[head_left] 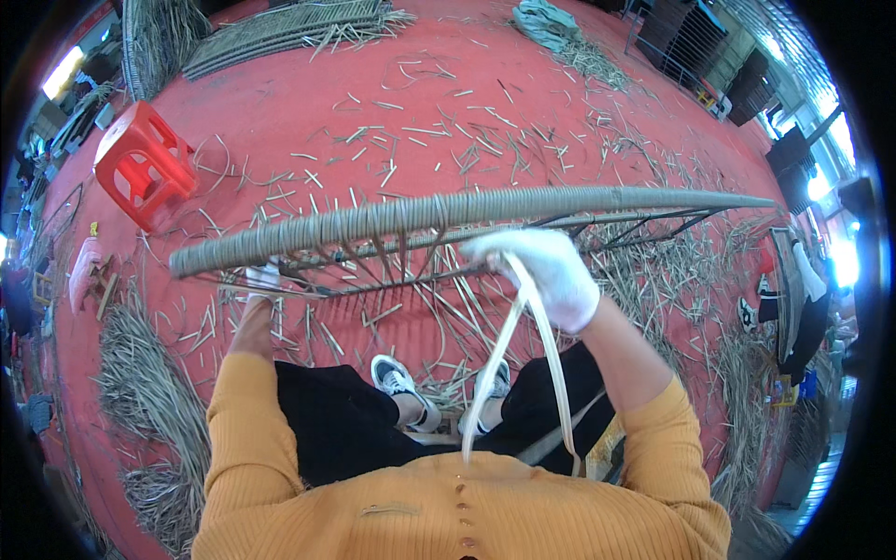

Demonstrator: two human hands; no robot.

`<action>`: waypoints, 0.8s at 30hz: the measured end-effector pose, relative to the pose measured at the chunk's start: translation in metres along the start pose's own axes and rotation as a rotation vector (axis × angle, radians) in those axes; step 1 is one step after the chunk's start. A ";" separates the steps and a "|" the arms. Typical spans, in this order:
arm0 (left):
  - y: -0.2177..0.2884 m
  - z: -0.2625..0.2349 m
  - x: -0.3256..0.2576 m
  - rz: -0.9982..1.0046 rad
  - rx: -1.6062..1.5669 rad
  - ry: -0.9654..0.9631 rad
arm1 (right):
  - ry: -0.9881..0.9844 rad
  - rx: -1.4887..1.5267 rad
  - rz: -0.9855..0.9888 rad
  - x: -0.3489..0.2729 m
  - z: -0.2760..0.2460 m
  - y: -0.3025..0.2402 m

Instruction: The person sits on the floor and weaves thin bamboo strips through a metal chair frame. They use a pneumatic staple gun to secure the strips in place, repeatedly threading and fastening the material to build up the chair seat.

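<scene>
A long frame (467, 211), its upper edge wrapped closely with greenish-tan strips, is tilted across in front of me above the floor. Thin dark bars cross its open lower part. My left hand (264, 278), in a white glove, grips the frame near its left end; the wrapped edge hides part of the fingers. Near the middle of the frame is my right hand (553, 277), also white-gloved, closed with its fingertips at the wrapped edge. A pale flat strip (548, 359) loops from this hand and hangs towards my lap.
Cut strip pieces (448, 131) litter the red floor (280, 103). An orange-red plastic stool (145, 159) stands at left. Bundles of strips lie at left (154, 392) and right (737, 411). Woven panels (280, 37) lie far left; a greenish sack (546, 23) sits at the back.
</scene>
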State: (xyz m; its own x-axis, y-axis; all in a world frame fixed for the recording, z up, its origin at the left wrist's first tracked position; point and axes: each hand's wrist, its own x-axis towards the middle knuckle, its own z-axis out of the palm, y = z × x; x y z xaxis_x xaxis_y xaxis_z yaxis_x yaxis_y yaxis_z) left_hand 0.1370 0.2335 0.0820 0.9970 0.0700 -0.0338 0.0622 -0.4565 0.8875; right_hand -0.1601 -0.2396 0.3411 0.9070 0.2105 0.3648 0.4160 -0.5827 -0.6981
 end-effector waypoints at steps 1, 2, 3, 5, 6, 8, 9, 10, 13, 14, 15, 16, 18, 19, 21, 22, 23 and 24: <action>-0.013 -0.010 0.001 -0.022 0.033 0.020 | -0.001 -0.001 0.013 0.008 -0.002 -0.002; -0.018 -0.025 0.001 -0.045 0.077 0.048 | -0.067 -0.011 -0.017 0.013 -0.005 -0.005; -0.014 -0.041 0.002 -0.063 0.132 0.098 | -0.057 0.058 -0.017 0.020 -0.003 -0.005; 0.021 -0.081 -0.005 -0.089 0.243 0.212 | -0.042 0.103 -0.107 0.029 -0.002 -0.003; 0.052 -0.098 -0.011 -0.003 0.259 0.321 | -0.033 0.116 -0.062 0.035 -0.002 -0.002; 0.135 -0.123 -0.027 0.231 0.215 0.811 | -0.063 0.205 -0.012 0.047 -0.007 0.001; 0.180 -0.124 -0.038 0.440 0.167 0.937 | -0.083 0.318 0.053 0.054 -0.010 0.001; 0.223 -0.118 -0.050 0.704 0.130 0.795 | -0.157 0.282 0.213 0.061 -0.019 0.001; 0.307 -0.035 -0.097 1.035 0.182 0.030 | -0.164 0.365 0.012 0.088 -0.036 -0.004; 0.327 -0.003 -0.107 1.207 0.338 -0.085 | -0.150 0.247 -0.040 0.096 -0.042 -0.007; 0.341 0.022 -0.119 1.091 0.440 -0.169 | -0.142 0.253 -0.042 0.105 -0.048 -0.011; 0.353 0.046 -0.129 1.098 0.487 -0.257 | -0.127 0.257 -0.045 0.113 -0.054 -0.014; 0.369 0.073 -0.145 1.224 0.448 -0.135 | -0.118 0.336 0.009 0.125 -0.062 -0.020; 0.377 0.087 -0.149 1.260 0.417 -0.120 | -0.111 0.499 0.098 0.130 -0.063 -0.021; 0.388 0.104 -0.157 1.071 0.597 -0.134 | -0.087 0.090 0.000 0.136 -0.065 -0.023; 0.393 0.110 -0.159 0.945 0.757 -0.168 | -0.099 0.087 -0.032 0.138 -0.066 -0.022; 0.396 0.115 -0.159 0.858 0.828 -0.146 | -0.134 0.118 -0.014 0.139 -0.065 -0.020; 0.399 0.120 -0.157 0.832 0.853 -0.110 | -0.122 0.019 -0.019 0.141 -0.064 -0.019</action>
State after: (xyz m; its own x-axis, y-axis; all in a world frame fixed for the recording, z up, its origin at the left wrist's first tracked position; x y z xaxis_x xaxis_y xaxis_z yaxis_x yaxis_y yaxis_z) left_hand 0.0111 -0.0658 0.3862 0.7420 -0.5833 0.3305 -0.6346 -0.7701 0.0656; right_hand -0.0444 -0.2493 0.4447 0.8998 0.3160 0.3009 0.4331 -0.5633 -0.7037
